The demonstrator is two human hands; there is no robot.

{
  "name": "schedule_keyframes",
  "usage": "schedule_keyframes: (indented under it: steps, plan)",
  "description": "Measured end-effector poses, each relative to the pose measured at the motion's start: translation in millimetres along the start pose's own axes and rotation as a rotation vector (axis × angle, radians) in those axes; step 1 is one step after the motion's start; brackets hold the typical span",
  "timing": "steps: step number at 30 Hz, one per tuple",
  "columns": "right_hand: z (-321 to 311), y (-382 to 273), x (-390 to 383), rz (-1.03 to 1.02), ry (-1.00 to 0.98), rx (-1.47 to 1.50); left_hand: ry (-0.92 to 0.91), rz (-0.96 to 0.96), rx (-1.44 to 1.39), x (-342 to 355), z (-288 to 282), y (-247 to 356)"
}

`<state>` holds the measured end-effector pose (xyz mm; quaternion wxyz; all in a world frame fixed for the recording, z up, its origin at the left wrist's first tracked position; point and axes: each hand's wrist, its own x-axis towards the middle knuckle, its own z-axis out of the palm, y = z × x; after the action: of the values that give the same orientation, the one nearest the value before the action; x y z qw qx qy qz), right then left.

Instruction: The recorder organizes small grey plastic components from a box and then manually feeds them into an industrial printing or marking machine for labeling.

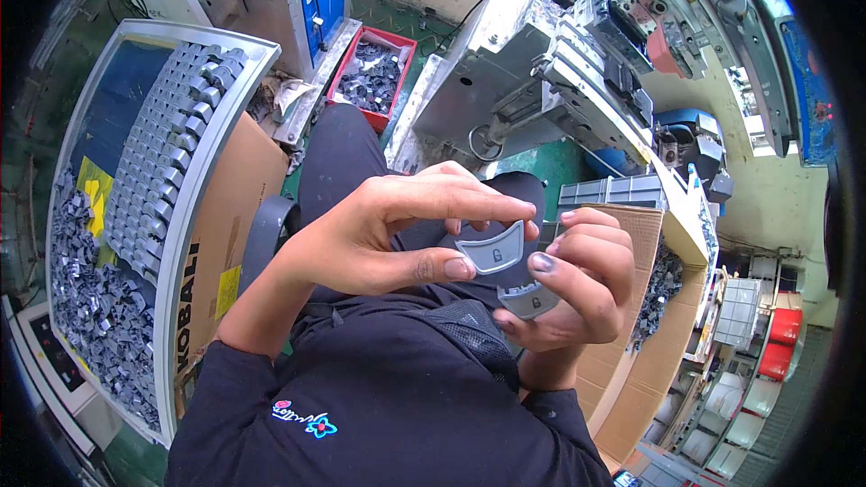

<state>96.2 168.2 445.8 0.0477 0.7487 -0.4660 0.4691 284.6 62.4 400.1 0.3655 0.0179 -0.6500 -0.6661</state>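
Note:
Between the thumb and forefinger of my left hand [397, 230] is a grey plastic button [494, 255], a curved four-sided piece with a padlock symbol, its face turned up. My right hand [591, 284] pinches a second grey button [532, 303] with a similar symbol, a little lower and to the right. Small teeth or clips show along the upper edge of this second one. Both pieces are held above my lap, close together, and from here I cannot tell whether they touch. The remaining right fingers curl inward, with dark smudges on the thumb and fingertips.
A light-framed tray [171, 307] on a cardboard box [236, 207] stands at my left, bearing rows of grey buttons [162, 144] and a heap of loose ones [104, 307]. An open carton [622, 370] with dark parts is at my right. Ahead are a red bin [397, 108] and machinery [577, 72].

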Motion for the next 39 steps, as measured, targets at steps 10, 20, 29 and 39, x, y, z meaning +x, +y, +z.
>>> schedule_keyframes:
  steps: [10,20,29,39]
  plan:
    - [1.5,1.0,-0.2,0.002,-0.066,-0.035,0.011,-0.020,0.001,1.1,0.6,0.3]
    - [7.3,16.7,-3.9,0.040,0.038,0.209,0.068,-0.073,-0.109,-3.6,2.3,-10.1]
    - [27.5,33.6,-3.3,0.185,-0.069,0.249,0.219,-0.067,0.097,-15.0,-9.9,-27.4]
    - [45.3,87.4,-20.8,0.496,-0.178,0.553,0.410,-0.155,0.184,-6.2,-15.0,-72.3]
